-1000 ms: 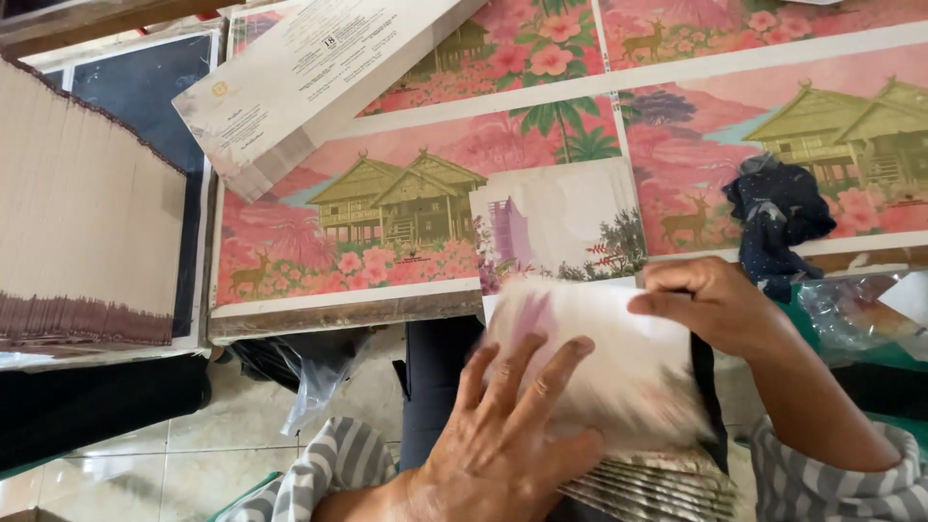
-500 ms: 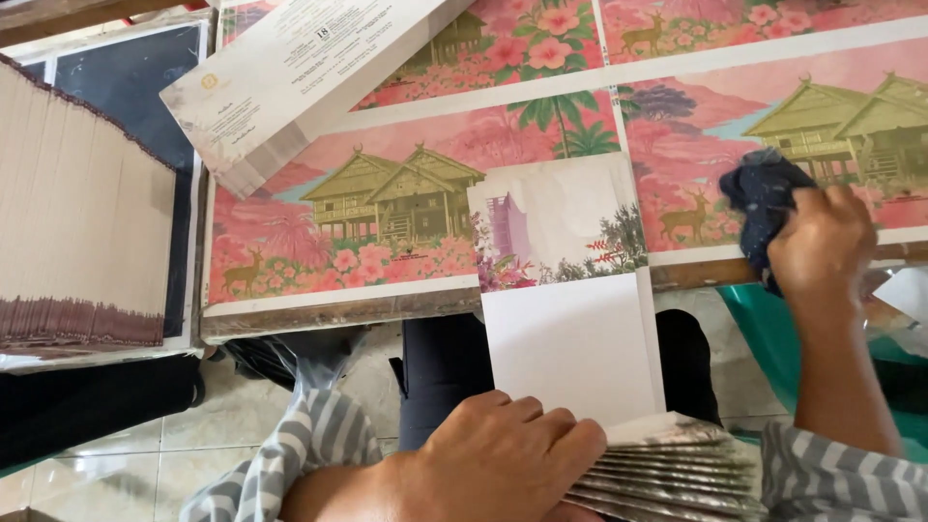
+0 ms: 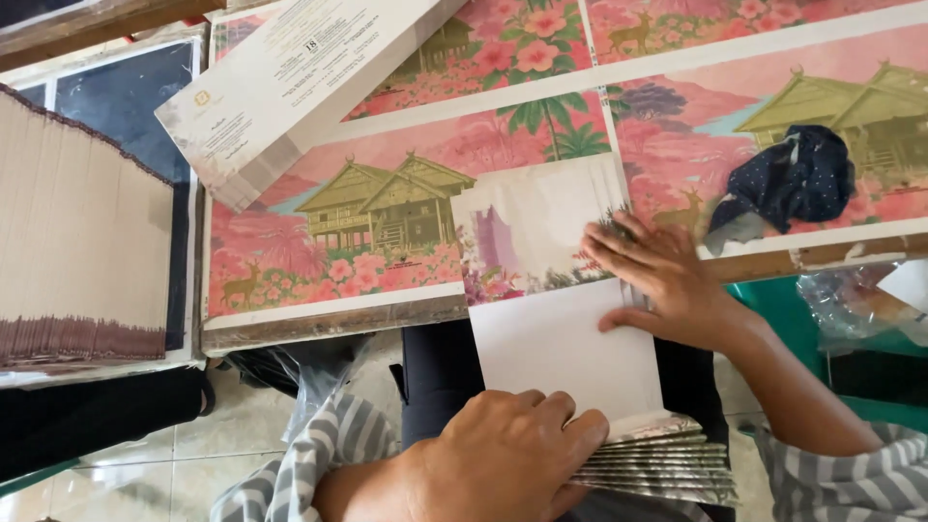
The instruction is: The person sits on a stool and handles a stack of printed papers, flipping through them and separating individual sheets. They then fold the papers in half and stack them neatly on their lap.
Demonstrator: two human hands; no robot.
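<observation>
The left hand (image 3: 503, 454) gripped a fanned card stack (image 3: 657, 459) at six o'clock; the right hand (image 3: 667, 280), fingers open, pressed the white sheet (image 3: 561, 348) at three o'clock.

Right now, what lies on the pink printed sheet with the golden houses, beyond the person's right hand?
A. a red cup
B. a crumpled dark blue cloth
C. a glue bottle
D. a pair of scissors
B: a crumpled dark blue cloth rests on the pink printed sheet, beyond the right hand.

A dark blue cloth (image 3: 788, 182) lies on pink illustrated sheets (image 3: 406, 208) beside a tall card stack (image 3: 82, 251).
</observation>
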